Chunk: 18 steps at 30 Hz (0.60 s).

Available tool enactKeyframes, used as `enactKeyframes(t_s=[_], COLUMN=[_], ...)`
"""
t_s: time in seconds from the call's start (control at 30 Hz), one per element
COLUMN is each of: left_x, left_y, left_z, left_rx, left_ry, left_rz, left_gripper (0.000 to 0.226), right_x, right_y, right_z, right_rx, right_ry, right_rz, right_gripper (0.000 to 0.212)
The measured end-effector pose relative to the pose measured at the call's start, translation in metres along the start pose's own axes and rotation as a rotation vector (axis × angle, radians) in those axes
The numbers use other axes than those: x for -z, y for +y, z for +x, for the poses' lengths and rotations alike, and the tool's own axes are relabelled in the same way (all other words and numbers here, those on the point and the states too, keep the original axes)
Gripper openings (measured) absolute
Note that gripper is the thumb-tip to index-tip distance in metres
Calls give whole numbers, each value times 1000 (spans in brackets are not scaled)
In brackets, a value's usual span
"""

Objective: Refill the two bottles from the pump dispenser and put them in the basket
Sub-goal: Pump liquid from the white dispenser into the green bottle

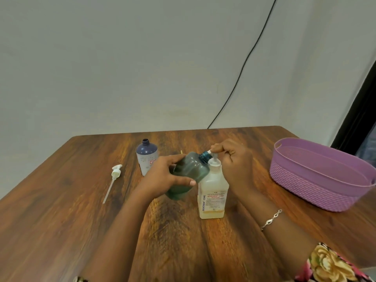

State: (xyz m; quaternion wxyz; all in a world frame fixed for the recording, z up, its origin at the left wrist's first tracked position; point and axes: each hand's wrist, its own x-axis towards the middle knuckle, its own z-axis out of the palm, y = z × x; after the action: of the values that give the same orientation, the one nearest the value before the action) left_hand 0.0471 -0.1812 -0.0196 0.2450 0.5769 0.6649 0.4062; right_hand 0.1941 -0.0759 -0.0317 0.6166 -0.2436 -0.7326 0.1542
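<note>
Teal bottle (pixel 189 171) lies tilted, left hand (pixel 162 177) fingers wrapped round it, neck at the spout to catch liquid; right hand (pixel 234 161) fingers curl onto the pump dispenser (pixel 213 193) head.

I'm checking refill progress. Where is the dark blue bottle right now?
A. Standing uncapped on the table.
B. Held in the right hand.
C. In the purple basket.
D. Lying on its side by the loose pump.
A: the dark blue bottle stands upright with no cap on the table, behind the left hand, which holds the teal bottle tilted at the pump dispenser.
</note>
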Motion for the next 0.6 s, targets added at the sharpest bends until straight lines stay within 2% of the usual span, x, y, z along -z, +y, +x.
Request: enactKeyframes(t_s=[0.1,0.3,0.4,0.5,0.6], left_x=[2,-7,-7,-2,3], left_y=[4,-5,-6,0,6], left_z=[1,-2,-3,0,5], left_rx=[-6,-3,-9,-56,-84], left_ry=[20,28,25,18,5], left_rz=[26,30,12,8,8], left_gripper=[76,75,75,70,66], right_x=[4,-8,-12,-5,2], right_y=[-6,5,1,-16,-24], right_z=[4,-17,-19,-12,4], right_rx=[48,83,12,-83,-199], right_ry=[-24,65,101,90,5], right_rz=[-64,-155,-112,-59,-146], right_gripper=[38,28,27,34,22])
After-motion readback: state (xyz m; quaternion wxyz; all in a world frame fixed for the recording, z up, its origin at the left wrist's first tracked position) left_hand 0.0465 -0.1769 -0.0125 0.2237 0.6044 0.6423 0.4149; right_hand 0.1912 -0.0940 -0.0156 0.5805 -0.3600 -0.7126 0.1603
